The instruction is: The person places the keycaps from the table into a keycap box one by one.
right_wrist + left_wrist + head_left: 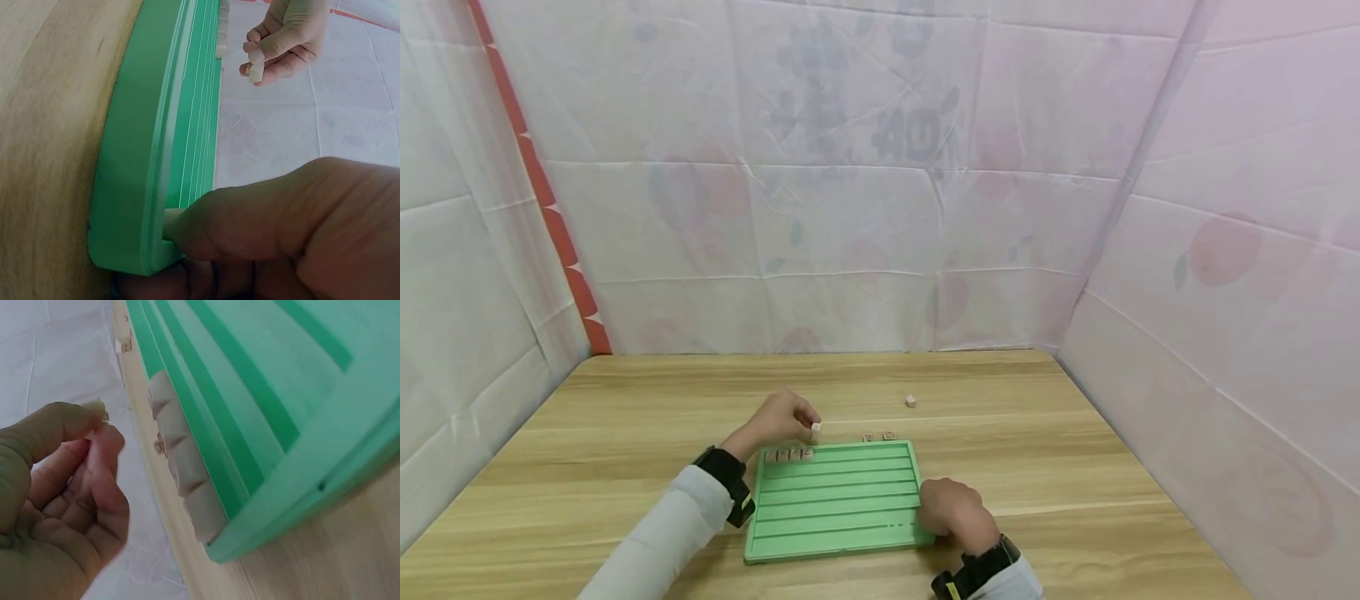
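My left hand (781,417) pinches a small pale wooden cube (816,427) between thumb and fingertips, above the far left edge of a green ridged tray (838,500). In the right wrist view this cube (255,73) shows at the fingertips; in the left wrist view the fingers mostly hide it. A row of several wooden cubes (187,465) sits side by side in the tray's far left corner. My right hand (955,512) grips the tray's right side near the front corner. Its thumb (219,222) lies over the rim, and its other fingers are partly hidden below.
Two small cubes, one left (868,437) and one right (889,435), lie just behind the tray's far edge. Another cube (911,401) lies farther back on the wooden table (1075,483). Pale printed sheets (850,217) enclose the table's back and sides.
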A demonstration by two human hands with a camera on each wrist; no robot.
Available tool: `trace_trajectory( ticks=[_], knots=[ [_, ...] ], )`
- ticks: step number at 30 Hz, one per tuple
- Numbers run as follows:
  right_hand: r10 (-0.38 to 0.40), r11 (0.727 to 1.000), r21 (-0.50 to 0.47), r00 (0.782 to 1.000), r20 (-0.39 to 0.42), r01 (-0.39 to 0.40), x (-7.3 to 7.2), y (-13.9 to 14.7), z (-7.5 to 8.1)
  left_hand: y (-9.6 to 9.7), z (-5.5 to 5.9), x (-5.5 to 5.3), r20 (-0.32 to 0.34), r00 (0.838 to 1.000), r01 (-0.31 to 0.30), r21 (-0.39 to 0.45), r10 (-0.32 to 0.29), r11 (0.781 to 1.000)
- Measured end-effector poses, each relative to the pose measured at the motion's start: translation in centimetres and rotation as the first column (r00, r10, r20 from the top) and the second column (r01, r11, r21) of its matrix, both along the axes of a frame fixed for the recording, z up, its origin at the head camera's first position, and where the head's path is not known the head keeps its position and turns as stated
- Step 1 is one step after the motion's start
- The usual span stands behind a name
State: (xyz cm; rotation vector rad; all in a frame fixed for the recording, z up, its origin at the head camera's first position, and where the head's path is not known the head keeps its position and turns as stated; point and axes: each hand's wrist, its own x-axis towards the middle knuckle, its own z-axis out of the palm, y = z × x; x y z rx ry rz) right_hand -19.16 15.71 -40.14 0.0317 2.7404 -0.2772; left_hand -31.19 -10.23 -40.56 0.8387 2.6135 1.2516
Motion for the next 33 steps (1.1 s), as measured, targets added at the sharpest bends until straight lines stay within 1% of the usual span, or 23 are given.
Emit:
trace_trajectory(
  ticks=[4,8,12,21,29,33],
  knots=[
    [-0.005,1.000,0.001,1.000,0.003,0.005,0.0,-0.1,0.1,0.4,0.1,0.4,-0.018,1.000,-0.003,-0.054,0.002,0.999],
    [-0.009,1.000,0.001,1.000,0.003,0.009,0.0,-0.1,0.2,0.8,0.1,0.7,0.023,1.000,-0.017,-0.082,0.019,0.996],
    [-0.014,1.000,-0.005,1.000,0.004,0.014,0.0,-0.1,0.2,1.0,0.0,1.0,0.031,0.999,-0.017,-0.104,0.021,0.994],
    [0.011,1.000,-0.010,1.000,-0.021,-0.011,-0.2,0.1,-0.1,1.3,0.0,1.6,-0.020,1.000,-0.003,-0.143,0.000,0.990],
    [-0.014,1.000,-0.012,1.000,-0.014,0.014,-0.2,0.0,-0.1,1.5,-0.1,1.9,-0.083,0.997,-0.008,-0.189,-0.008,0.982],
    [-0.018,1.000,-0.013,1.000,-0.013,0.017,-0.2,0.0,0.0,1.6,-0.1,2.0,-0.082,0.997,-0.021,-0.200,0.005,0.980]
  ],
)
